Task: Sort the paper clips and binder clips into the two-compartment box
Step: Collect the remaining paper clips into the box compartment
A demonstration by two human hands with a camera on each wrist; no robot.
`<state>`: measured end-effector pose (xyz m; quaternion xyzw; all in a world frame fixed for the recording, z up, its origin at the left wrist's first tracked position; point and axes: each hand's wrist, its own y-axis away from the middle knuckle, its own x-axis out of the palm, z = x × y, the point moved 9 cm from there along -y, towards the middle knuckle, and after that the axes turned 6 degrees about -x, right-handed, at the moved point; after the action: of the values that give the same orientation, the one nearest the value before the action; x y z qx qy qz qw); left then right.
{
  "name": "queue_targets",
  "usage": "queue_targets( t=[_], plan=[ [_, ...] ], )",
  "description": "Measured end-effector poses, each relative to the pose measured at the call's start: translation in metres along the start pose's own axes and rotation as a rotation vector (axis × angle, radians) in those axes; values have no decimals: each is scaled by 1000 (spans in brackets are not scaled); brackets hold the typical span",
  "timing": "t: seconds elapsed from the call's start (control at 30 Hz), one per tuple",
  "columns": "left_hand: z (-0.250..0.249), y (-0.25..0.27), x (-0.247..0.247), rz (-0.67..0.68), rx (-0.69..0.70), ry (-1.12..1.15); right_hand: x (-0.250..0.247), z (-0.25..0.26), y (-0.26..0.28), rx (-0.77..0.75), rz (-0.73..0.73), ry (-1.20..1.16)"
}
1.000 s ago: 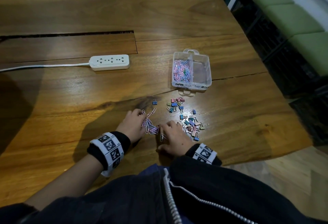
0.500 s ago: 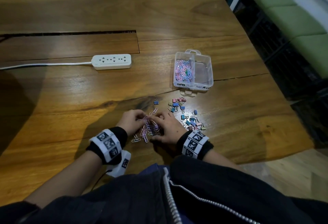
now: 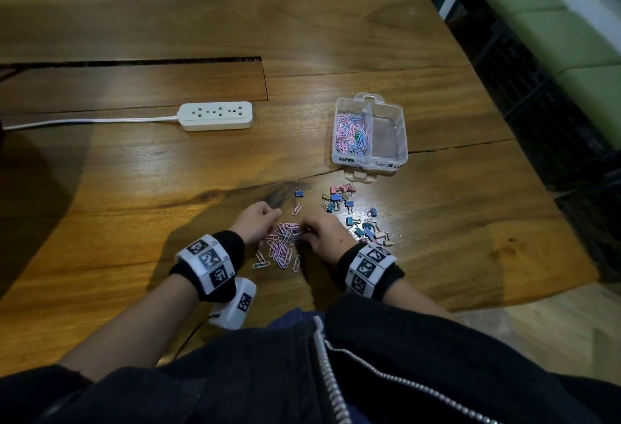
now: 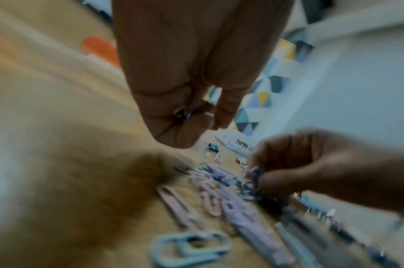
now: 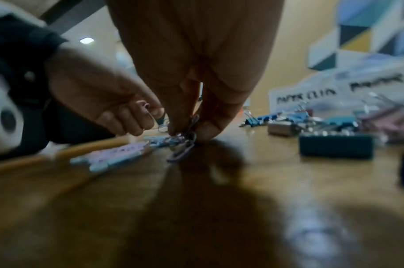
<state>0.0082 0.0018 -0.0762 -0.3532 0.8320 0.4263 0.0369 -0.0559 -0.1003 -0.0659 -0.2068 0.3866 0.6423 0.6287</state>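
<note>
Both hands work near the front edge of the glossy, grained wooden table [image 3: 141,185]. The left hand [image 3: 256,222] has its fingers curled, pinching what looks like a thin wire clip in the blurred wrist view. The right hand [image 3: 325,232] pinches a few clips from the heap of pastel paper clips [image 3: 281,246] between thumb and fingertips. Boxy binder clips [image 3: 349,211] with wire handles lie scattered to the right. Further back stands the clear plastic box [image 3: 401,134], paper clips filling its left compartment. A white power strip [image 3: 215,115] lies towards the left; green cushions [image 3: 554,30] flank the table's right side
</note>
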Motion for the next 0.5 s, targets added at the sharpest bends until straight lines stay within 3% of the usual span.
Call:
queue_targets(
  t=[0.07,0.2,0.33,0.5],
  plan=[
    [-11,2,0,-66,128,-340,-1,-12,4,116,-20,-235],
    [-7,3,24,22,220,-762,2,-27,13,251,-29,-674],
    [-5,-2,30,-13,289,-796,6,-31,20,348,0,-1105],
    [-9,-1,33,-11,320,-789,9,-33,21,389,17,-1273]
  ],
)
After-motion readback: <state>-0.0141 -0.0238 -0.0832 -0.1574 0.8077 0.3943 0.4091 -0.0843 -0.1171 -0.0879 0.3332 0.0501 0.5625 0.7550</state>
